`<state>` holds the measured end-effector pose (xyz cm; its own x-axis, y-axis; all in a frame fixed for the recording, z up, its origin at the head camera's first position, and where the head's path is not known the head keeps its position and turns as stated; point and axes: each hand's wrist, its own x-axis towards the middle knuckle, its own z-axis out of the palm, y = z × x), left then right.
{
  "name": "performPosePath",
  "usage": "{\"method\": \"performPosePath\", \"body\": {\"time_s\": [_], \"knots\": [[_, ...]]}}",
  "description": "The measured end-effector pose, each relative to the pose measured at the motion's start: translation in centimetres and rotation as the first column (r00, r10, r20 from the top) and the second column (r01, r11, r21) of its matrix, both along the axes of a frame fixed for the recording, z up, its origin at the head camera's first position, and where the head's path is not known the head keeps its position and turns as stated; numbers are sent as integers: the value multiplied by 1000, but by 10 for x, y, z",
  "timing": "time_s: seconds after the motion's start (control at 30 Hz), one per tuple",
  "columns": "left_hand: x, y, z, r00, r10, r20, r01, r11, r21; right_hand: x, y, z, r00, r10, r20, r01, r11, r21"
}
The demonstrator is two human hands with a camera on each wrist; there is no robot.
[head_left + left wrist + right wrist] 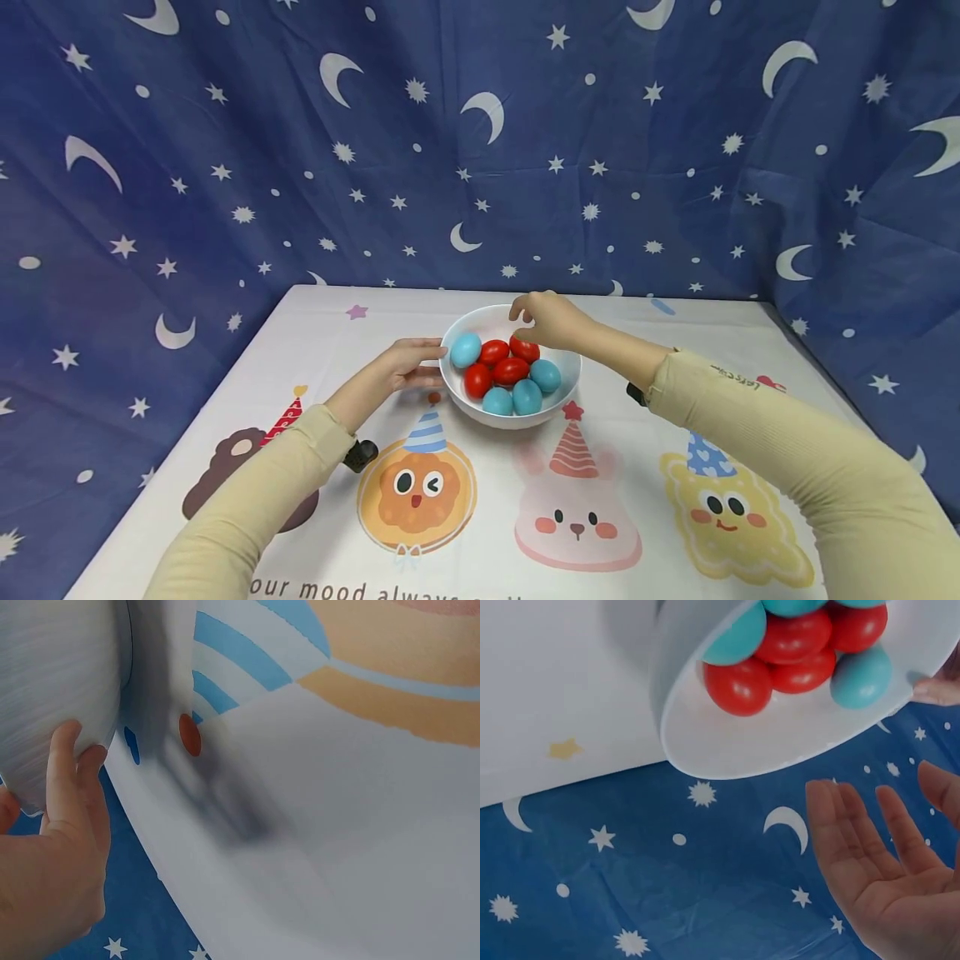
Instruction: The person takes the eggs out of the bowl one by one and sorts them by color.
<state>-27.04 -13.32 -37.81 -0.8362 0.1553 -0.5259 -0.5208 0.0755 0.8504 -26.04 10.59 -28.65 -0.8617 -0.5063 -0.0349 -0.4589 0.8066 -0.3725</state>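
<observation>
A white bowl (507, 419) stands toward the far side of the table, with several glossy red eggs (511, 371) and several light blue eggs (466, 350) lying together inside. My left hand (412, 363) grips the bowl's left side, its thumb at the rim and its fingers against the outer wall, as the left wrist view also shows. Over the bowl's far right part hovers my right hand (555, 322), fingers spread and loosely bent. Nothing is between those fingers in the right wrist view, where the palm of the right hand (900, 877) shows beside the rim.
The table's white cloth (322, 333) carries printed cartoon figures, such as a pink rabbit (577, 533) and an orange face (417, 496). Behind the table's far edge hangs a dark blue curtain (420, 217) with moons and stars. A black wrist device (361, 455) sits by the left sleeve.
</observation>
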Motion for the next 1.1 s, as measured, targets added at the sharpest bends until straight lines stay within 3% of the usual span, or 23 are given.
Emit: {"method": "performPosePath", "body": {"time_s": [0.37, 0.57, 0.9, 1.1], "knots": [[0, -2, -2, 1000, 14, -4, -14, 1000, -14, -23, -31, 1, 999, 12, 47, -12, 1000, 18], [0, -3, -2, 1000, 13, 0, -13, 1000, -9, -33, -50, -7, 993, -15, 121, 14, 1000, 12], [-1, -2, -2, 1000, 17, 21, -17, 1000, 13, -49, -68, -25, 942, -128, 311, 132, 991, 6], [-5, -1, -2, 1000, 14, 21, -14, 1000, -10, -58, -71, -34, 911, -175, 373, 194, 981, -13]]}}
